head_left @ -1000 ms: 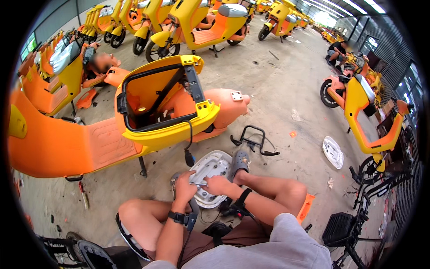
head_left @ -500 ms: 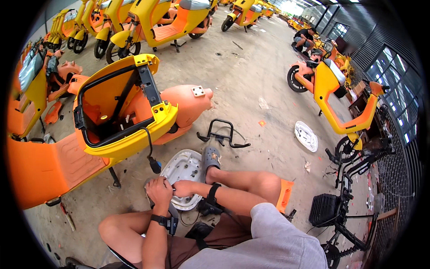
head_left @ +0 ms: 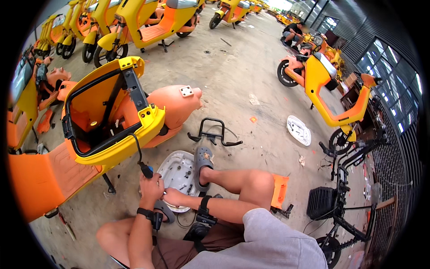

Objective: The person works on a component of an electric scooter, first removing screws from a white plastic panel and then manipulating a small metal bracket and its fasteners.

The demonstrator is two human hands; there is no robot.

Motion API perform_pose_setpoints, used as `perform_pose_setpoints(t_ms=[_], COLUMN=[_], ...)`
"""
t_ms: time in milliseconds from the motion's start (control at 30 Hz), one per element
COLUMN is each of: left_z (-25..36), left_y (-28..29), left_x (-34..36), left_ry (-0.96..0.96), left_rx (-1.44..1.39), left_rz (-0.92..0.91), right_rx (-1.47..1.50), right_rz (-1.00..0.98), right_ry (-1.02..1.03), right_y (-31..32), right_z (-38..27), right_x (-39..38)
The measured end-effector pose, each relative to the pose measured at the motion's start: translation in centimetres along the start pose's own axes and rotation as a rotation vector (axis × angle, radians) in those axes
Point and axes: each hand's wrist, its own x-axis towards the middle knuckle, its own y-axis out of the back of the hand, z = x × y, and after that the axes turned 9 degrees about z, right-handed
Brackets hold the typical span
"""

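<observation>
My left hand point(head_left: 152, 187) is closed, its fingers curled over something I cannot make out. Just above it hangs a black connector with a blue part point(head_left: 147, 171) on a black cable; whether the hand touches it is unclear. My right hand point(head_left: 174, 197) is closed against the left one, with a small shiny bit showing between them. Both are over the near left edge of a white plastic cover point(head_left: 183, 172), which lies on the floor with several small dark fasteners in it. The cable comes from the open yellow scooter body point(head_left: 154, 120), left of my hands.
A black tubular bracket point(head_left: 214, 134) lies beyond the cover. Orange plastic point(head_left: 280, 190) is beside my right knee. Farther right are another white cover point(head_left: 298, 131), a bare black scooter frame point(head_left: 342, 197) and a yellow scooter point(head_left: 329, 96). A person point(head_left: 293, 33) crouches far back.
The view has shifted, moving the scene slightly left. My hands remain together but have come closer to the hanging connector, and the left hand is turned more upright.
</observation>
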Motion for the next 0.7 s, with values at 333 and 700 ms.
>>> perform_pose_setpoints(t_ms=[333, 700], left_z=[1.1, 0.9], left_y=[-1.7, -2.1], left_x=[-3.0, -5.6], left_ry=[0.742, 0.799], left_rx=[-0.265, -0.517], left_rz=[0.223, 0.210], right_rx=[0.096, 0.086], right_rz=[0.018, 0.102], right_ry=[-0.014, 0.099], right_y=[-0.7, -1.2], right_z=[1.0, 0.9], right_x=[0.8, 1.2])
